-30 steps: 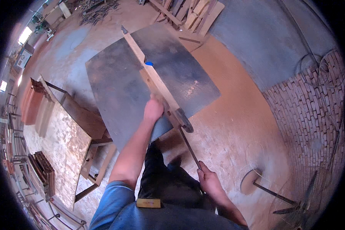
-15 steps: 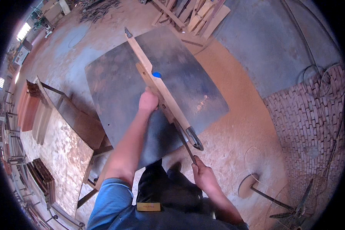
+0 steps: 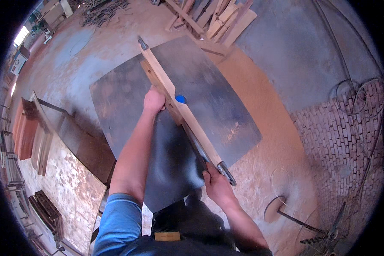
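Note:
A long, narrow wooden piece (image 3: 163,89) with slots in its face lies along the near left side of a pale wooden rail (image 3: 202,133). My left hand (image 3: 154,100) is closed round its middle. Toward me the piece narrows into a thin, dark length, and its near end is in the closed fingers of my right hand (image 3: 217,184), close beside the rail's near end. The rail lies slantwise over a dark, smooth tabletop (image 3: 222,102), with a dark metal fitting at each end. A round blue part (image 3: 180,99) shows at a notch in the rail.
Orange-brown sawdust (image 3: 264,111) covers the floor right of the tabletop. A worn table (image 3: 68,187) with stacked wooden strips (image 3: 25,128) stands at left. Timber offcuts (image 3: 228,21) lie at the far side. A fan (image 3: 326,234) stands low at right, near stacked bricks (image 3: 337,132).
Both hands have moved forward and to the left, sliding the slotted wooden piece along the rail. The rail keeps its place on the tabletop; the whole view has shifted a little.

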### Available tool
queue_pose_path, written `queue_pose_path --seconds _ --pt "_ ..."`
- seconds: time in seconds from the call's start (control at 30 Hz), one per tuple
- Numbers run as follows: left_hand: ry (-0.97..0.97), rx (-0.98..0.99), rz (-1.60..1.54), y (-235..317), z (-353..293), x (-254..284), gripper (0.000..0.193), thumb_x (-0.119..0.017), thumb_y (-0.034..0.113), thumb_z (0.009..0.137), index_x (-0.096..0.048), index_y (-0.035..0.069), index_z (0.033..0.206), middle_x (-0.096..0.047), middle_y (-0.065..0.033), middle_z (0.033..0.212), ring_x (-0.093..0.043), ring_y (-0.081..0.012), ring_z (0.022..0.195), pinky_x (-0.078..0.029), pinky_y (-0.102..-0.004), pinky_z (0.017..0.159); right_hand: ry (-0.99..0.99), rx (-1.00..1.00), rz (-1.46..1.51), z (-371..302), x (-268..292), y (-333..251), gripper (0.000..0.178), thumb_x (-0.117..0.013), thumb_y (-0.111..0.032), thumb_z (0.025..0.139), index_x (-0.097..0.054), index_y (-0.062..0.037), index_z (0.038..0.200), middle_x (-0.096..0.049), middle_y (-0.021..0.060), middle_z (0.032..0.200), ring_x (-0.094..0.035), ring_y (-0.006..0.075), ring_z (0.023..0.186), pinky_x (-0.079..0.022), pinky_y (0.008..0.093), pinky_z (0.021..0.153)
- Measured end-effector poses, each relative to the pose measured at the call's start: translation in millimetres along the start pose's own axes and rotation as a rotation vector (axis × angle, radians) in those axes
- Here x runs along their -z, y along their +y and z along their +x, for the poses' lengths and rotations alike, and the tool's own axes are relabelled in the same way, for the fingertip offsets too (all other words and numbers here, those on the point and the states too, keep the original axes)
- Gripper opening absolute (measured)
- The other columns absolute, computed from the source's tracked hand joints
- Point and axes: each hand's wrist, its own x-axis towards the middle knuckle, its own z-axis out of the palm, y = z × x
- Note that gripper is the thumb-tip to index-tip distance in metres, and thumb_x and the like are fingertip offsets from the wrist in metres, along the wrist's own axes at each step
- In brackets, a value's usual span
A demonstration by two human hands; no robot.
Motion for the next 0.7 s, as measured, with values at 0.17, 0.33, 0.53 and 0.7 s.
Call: queue_pose_path --seconds 0.17,0.33,0.53,0.7 --pt "0.001 0.005 -0.015 10.6 34.0 19.0 0.028 -0.044 0.018 0.092 -0.052 -0.005 0.107 -0.070 -0.0248 0.083 -0.071 -0.0305 0.064 -0.056 -0.0421 0.067 0.048 0.020 -0.034 34.9 -13.2 -24.5 0.038 -0.050 -0.024 0.100 -0.054 -0.0051 0.133 -0.063 0.0278 0.115 -0.060 0.0441 0.110 -0.049 0.0466 0.093" --pt "0.025 -0.016 0.063 -1.5 90.0 43.4 0.034 -0.046 0.020 0.092 -0.053 -0.006 0.112 -0.071 -0.0231 0.086 -0.072 -0.0301 0.069 -0.057 -0.0411 0.067 0.005 0.015 -0.060 78.1 -17.8 -74.8 0.039 -0.048 -0.027 0.100 -0.055 -0.0055 0.132 -0.062 0.0281 0.116 -0.059 0.0434 0.113 -0.049 0.0466 0.094" --pt "-0.159 0.057 0.150 30.4 94.6 67.6 0.044 -0.055 0.020 0.085 -0.054 -0.006 0.120 -0.068 -0.0253 0.094 -0.072 -0.0294 0.074 -0.060 -0.0377 0.066 -0.035 0.051 -0.100 98.1 -19.1 -108.7 0.037 -0.050 -0.028 0.100 -0.057 -0.0084 0.131 -0.063 0.0296 0.112 -0.060 0.0455 0.109 -0.049 0.0462 0.094" --pt "-0.302 0.125 -0.556 -36.8 87.6 86.9 0.042 -0.063 0.015 0.082 -0.057 -0.005 0.118 -0.068 -0.0177 0.095 -0.070 -0.0259 0.074 -0.060 -0.0361 0.058 -0.168 -0.022 -0.171 29.8 -27.6 -80.8 0.040 -0.050 -0.025 0.099 -0.054 -0.0084 0.135 -0.062 0.0320 0.112 -0.061 0.0432 0.111 -0.048 0.0440 0.095"
